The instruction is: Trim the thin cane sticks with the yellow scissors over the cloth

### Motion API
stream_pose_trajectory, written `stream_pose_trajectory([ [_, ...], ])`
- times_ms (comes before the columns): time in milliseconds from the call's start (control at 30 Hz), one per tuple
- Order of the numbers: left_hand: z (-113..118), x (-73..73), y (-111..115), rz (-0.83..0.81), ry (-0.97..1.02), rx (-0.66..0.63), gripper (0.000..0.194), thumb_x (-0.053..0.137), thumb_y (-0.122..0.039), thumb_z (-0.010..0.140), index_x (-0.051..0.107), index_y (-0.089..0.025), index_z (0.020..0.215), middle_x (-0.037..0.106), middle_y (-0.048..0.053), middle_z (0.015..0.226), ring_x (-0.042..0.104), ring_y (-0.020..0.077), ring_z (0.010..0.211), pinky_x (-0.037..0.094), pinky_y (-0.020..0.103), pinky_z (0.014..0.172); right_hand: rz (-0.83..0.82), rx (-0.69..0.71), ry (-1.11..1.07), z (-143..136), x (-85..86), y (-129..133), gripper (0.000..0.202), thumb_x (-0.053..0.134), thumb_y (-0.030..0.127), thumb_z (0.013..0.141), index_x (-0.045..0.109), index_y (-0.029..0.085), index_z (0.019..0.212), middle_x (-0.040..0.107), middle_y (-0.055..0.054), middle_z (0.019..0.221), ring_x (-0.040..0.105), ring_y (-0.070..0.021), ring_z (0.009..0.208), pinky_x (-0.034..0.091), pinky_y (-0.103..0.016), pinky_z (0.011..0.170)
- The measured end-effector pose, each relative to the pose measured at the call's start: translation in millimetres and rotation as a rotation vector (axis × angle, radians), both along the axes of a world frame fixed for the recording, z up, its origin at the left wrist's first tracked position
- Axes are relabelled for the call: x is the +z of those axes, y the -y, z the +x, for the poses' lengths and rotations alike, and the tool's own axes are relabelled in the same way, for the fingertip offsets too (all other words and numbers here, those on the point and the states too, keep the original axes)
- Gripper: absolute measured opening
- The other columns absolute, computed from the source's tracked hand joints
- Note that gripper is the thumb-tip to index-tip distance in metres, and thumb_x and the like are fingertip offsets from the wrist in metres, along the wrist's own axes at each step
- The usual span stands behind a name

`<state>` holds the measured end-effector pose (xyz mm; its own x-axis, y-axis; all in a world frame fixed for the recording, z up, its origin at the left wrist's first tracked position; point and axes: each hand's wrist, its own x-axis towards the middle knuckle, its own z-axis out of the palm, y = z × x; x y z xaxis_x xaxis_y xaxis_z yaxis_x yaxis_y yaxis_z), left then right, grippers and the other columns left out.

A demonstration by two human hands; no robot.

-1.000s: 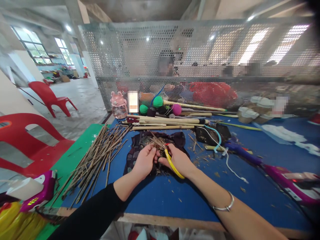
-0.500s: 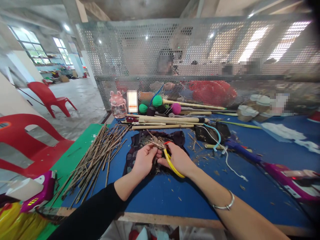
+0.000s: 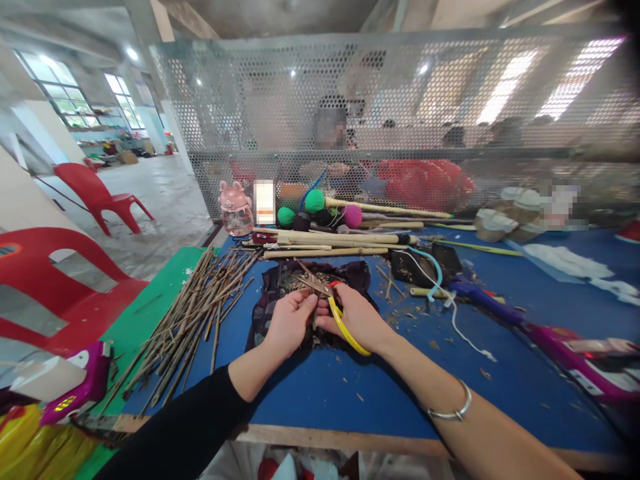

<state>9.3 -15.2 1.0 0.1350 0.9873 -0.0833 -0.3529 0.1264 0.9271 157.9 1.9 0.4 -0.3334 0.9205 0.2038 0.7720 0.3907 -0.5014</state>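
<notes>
In the head view my right hand [image 3: 356, 315] is closed around scissors [image 3: 345, 328] with yellow-coated handles and a bit of red near the pivot. Their metal blades are spread and point up and left. Just left of them, my left hand [image 3: 290, 321] pinches a short brown twig [image 3: 315, 319], partly hidden by the fingers, close below the blades. Under both hands lies a dark patterned cloth [image 3: 260, 313], strewn with small wood chips [image 3: 296, 280].
A heap of thin sticks [image 3: 190, 320] lies on the left of the blue table [image 3: 320, 407]. Bamboo rods [image 3: 330, 253], yarn balls [image 3: 315, 201] and a pink bottle [image 3: 236, 210] line the back, before a perforated metal screen [image 3: 260, 100]. A white cord [image 3: 457, 327] lies right.
My hands stay almost in place over the cloth. The twig between my left fingers shows more clearly now, and the scissor blades have shifted slightly.
</notes>
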Motion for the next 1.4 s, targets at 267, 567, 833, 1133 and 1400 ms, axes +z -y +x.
stream_pose_trajectory([
  [267, -3.1, -4.1, -1.5, 0.022, -0.075, -0.010, 0.024, 0.059, -0.034, 0.070, 0.059, -0.011, 0.073, 0.064, 0.005, 0.071, 0.056, 0.0101, 0.055, 0.046, 0.022, 0.057, 0.001, -0.133, 0.186, -0.3, 0.8, 1.4, 0.044, 0.059, 0.058, 0.062, 0.048, 0.021, 0.085, 0.060, -0.002, 0.071, 0.057, -0.0174, 0.063, 0.032, -0.023, 0.052],
  [567, -6.7, -3.7, -0.5, 0.192, -0.418, 0.061, 0.025, 0.051, -0.034, 0.074, 0.063, -0.013, 0.067, 0.064, 0.004, 0.065, 0.055, 0.0130, 0.058, 0.042, 0.022, 0.055, 0.008, -0.049, 0.130, -0.1, 1.3, 0.8, 0.054, 0.063, 0.056, 0.060, 0.046, 0.020, 0.096, 0.058, -0.005, 0.086, 0.057, -0.0197, 0.079, 0.036, -0.025, 0.061],
  [833, -6.4, -3.4, -0.8, 0.155, -0.408, 0.043, 0.025, 0.051, -0.035, 0.074, 0.061, -0.015, 0.064, 0.061, 0.002, 0.057, 0.049, 0.0099, 0.046, 0.037, 0.020, 0.045, -0.067, -0.116, 0.209, 1.4, -2.4, -1.6, 0.046, 0.059, 0.060, 0.061, 0.048, 0.021, 0.083, 0.060, -0.002, 0.069, 0.057, -0.0176, 0.061, 0.029, -0.023, 0.050],
  [1133, -6.4, -6.5, -6.4, 0.010, -0.176, 0.065, 0.018, 0.057, -0.031, 0.071, 0.059, -0.013, 0.072, 0.064, 0.004, 0.066, 0.056, 0.0106, 0.053, 0.046, 0.022, 0.053, -0.063, -0.097, 0.206, 1.6, -4.3, -4.1, 0.045, 0.052, 0.062, 0.066, 0.050, 0.021, 0.085, 0.060, -0.002, 0.069, 0.058, -0.0186, 0.063, 0.032, -0.024, 0.052],
  [1400, -5.3, -7.7, -8.4, 0.014, -0.125, 0.078, 0.015, 0.057, -0.026, 0.071, 0.063, -0.013, 0.076, 0.065, 0.005, 0.068, 0.058, 0.0118, 0.059, 0.048, 0.023, 0.059, -0.053, -0.038, 0.090, -2.3, -1.6, 0.2, 0.058, 0.062, 0.056, 0.060, 0.047, 0.019, 0.102, 0.058, -0.006, 0.093, 0.056, -0.0215, 0.087, 0.038, -0.028, 0.070],
])
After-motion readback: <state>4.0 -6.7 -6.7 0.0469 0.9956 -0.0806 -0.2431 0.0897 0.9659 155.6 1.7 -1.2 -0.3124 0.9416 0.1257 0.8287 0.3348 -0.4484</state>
